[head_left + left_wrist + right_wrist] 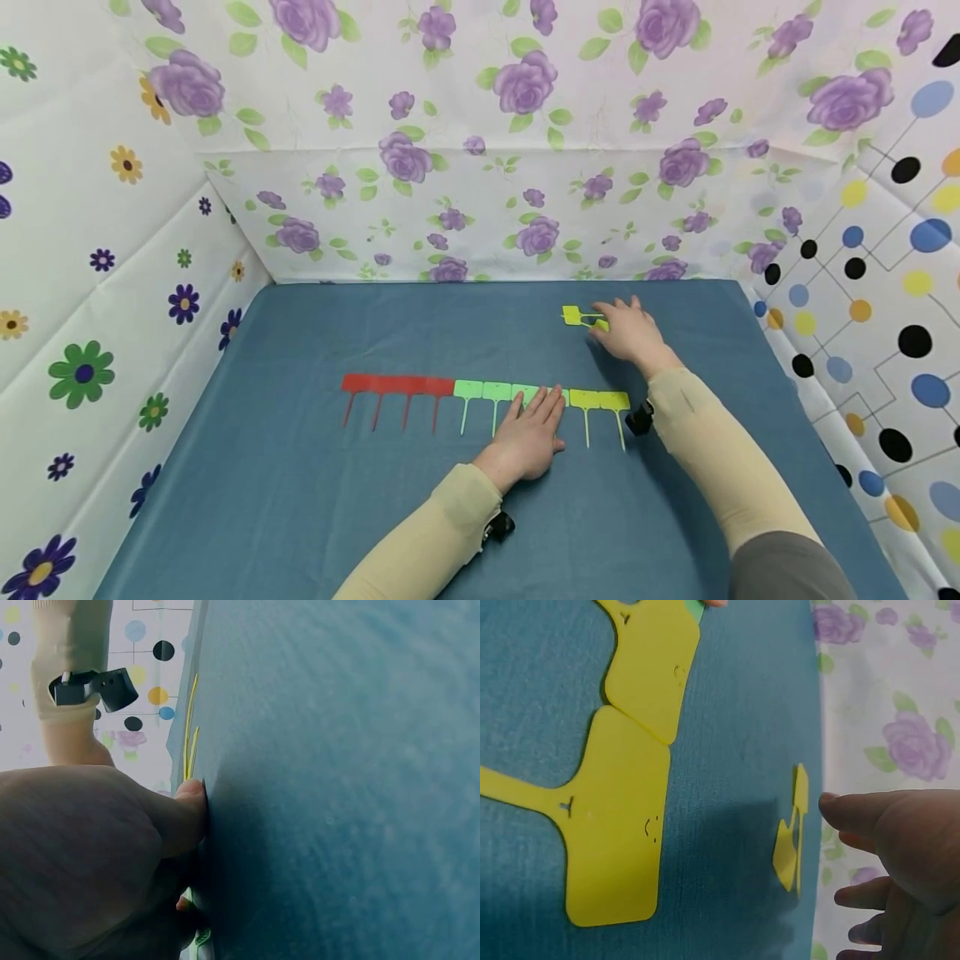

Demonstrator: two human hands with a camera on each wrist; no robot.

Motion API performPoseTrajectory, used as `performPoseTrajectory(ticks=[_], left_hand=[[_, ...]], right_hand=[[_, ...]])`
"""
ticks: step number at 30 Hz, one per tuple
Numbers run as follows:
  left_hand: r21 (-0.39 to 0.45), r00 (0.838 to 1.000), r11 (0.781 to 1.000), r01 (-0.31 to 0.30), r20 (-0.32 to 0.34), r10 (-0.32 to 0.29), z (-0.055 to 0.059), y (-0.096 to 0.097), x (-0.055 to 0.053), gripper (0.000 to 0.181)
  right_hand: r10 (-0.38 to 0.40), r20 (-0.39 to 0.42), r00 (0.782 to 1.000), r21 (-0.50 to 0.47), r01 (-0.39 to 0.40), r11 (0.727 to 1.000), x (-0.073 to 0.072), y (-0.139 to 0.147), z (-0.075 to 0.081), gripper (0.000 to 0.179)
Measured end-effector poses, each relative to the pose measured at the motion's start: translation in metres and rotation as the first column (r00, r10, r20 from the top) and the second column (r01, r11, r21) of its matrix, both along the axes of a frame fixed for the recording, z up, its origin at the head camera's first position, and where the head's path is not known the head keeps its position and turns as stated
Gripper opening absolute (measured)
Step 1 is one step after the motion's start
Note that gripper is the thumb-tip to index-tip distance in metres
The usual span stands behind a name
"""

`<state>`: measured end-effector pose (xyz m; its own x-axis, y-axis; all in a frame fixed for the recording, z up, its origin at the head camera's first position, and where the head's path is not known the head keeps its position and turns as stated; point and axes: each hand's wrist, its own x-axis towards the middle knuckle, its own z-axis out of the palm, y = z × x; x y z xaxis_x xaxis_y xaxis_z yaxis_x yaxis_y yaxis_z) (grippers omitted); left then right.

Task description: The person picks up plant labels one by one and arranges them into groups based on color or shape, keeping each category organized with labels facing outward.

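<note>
A row of flat label tags with thin tails lies across the blue cloth in the head view: several red tags (397, 385) at left, several green tags (497, 391) in the middle, two yellow tags (598, 400) at right. My left hand (525, 442) rests on the green tags with its fingers straight, partly covering them. Farther back, my right hand (633, 332) reaches over two loose yellow tags (572, 315). The right wrist view shows its fingers (862, 810) extended and apart from those loose tags (784, 859). Its palm side is hidden in the head view.
Blue cloth (262, 467) covers the table. A flowered sheet (480, 208) hangs at the back, with patterned sheets (885, 350) at the sides. A small black camera (641, 418) sits on the right wrist, another black camera (499, 527) on the left.
</note>
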<state>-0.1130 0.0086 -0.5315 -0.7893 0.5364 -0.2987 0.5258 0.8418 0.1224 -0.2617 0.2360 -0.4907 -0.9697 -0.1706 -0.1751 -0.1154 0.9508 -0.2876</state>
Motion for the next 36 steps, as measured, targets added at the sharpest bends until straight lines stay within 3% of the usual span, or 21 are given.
performPoseTrajectory(ticks=[3, 7, 15, 23, 30, 36], left_hand=[[-0.004, 1.0, 1.0, -0.002, 0.012, 0.002, -0.001, 0.001, -0.001, 0.072], [-0.005, 1.0, 1.0, 0.0, 0.019, 0.0, 0.007, 0.0, 0.001, 0.072], [-0.015, 1.0, 1.0, 0.01, -0.023, -0.011, 0.013, -0.001, 0.004, 0.07], [-0.026, 1.0, 1.0, 0.0, -0.028, -0.001, 0.011, 0.0, 0.006, 0.07], [-0.034, 0.999, 0.999, 0.005, -0.04, -0.007, 0.011, -0.001, 0.006, 0.07], [-0.02, 0.999, 1.0, 0.006, -0.044, -0.006, 0.011, -0.002, 0.006, 0.07]], right_hand=[[0.0, 0.009, 1.0, 0.019, 0.0, 1.0, -0.006, -0.002, 0.0, 0.061], [-0.004, 0.009, 1.0, 0.037, 0.004, 0.999, -0.015, -0.004, -0.003, 0.059], [0.018, 0.006, 1.0, 0.062, -0.019, 0.998, -0.031, -0.012, -0.007, 0.057], [-0.005, -0.005, 1.0, 0.107, 0.005, 0.994, -0.034, -0.024, -0.012, 0.06], [-0.079, 0.022, 0.997, 0.155, 0.075, 0.985, -0.037, -0.035, -0.017, 0.062], [-0.114, -0.01, 0.993, 0.166, 0.114, 0.979, -0.041, -0.041, -0.02, 0.063]])
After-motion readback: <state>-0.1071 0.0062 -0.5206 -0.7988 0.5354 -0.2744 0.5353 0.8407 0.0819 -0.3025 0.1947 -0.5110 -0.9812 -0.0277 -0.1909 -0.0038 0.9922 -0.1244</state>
